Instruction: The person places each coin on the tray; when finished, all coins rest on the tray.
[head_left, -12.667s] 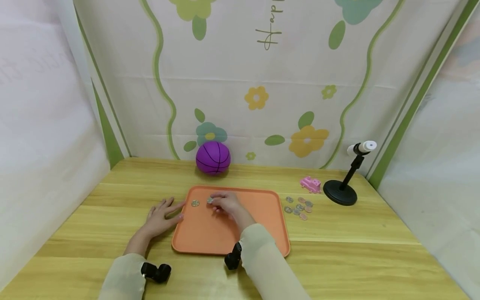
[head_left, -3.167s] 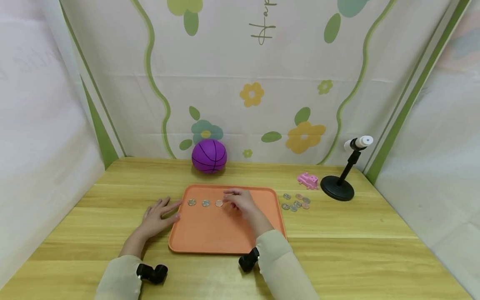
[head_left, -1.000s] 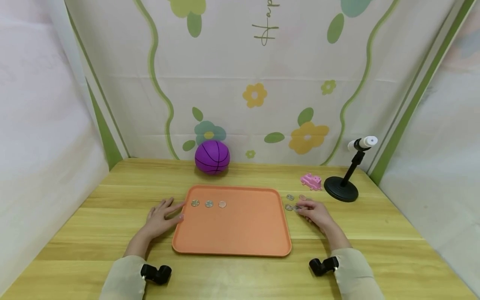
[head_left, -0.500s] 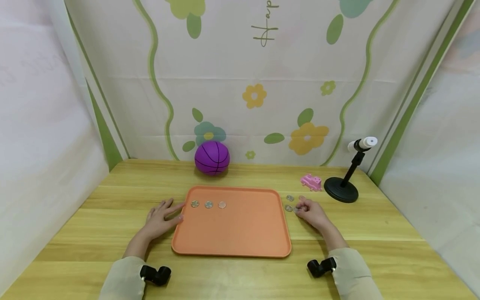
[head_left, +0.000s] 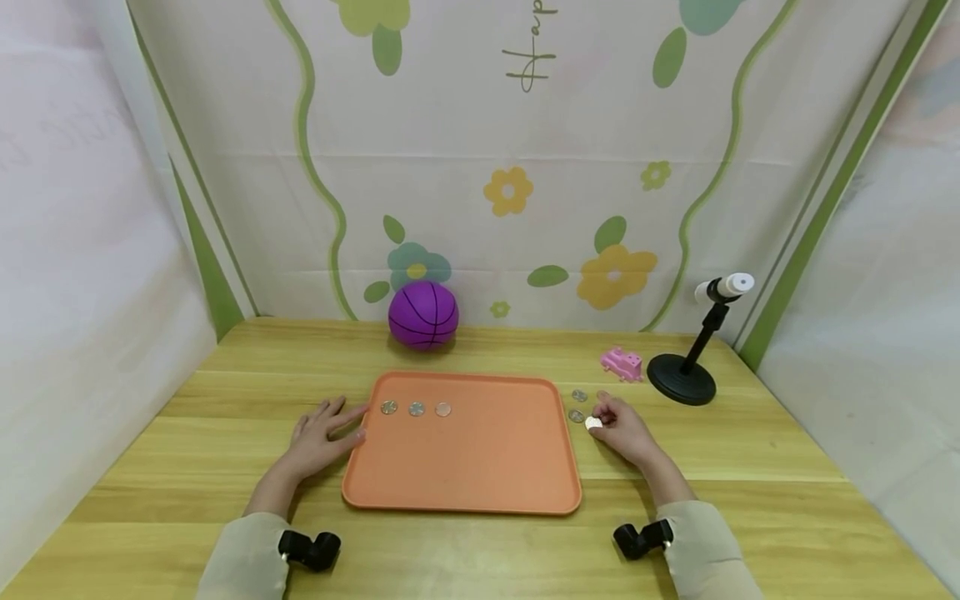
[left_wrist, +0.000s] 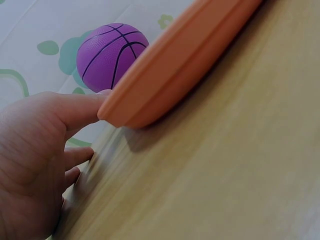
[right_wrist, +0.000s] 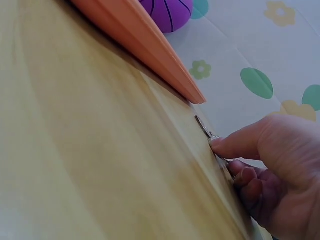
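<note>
An orange tray (head_left: 465, 467) lies on the wooden table, with three coins in a row near its upper left: a silvery coin (head_left: 388, 407), another silvery coin (head_left: 416, 409) and a coppery coin (head_left: 443, 409). At the tray's left rim, my left hand (head_left: 318, 437) rests with fingers spread, thumb and forefinger touching the edge. Right of the tray, my right hand (head_left: 626, 432) pinches a bright, tilted coin (head_left: 593, 423) between thumb and finger. Two silvery coins (head_left: 576, 415) lie beside it, and a coppery coin (head_left: 603, 395) shows just beyond the fingers. My hand hides the other coins there.
Behind the tray sits a purple ball (head_left: 423, 315) with black lines. A pink toy (head_left: 622, 364) lies beyond the right hand, near a black stand (head_left: 682, 379) holding a white cylinder. A flowered cloth (head_left: 450, 167) hangs along the back.
The right hand set coins in the tray's row, then moved right to the loose coins. Since half a second ago, a coin has tipped up, shining in its pinch. The left hand stays put.
</note>
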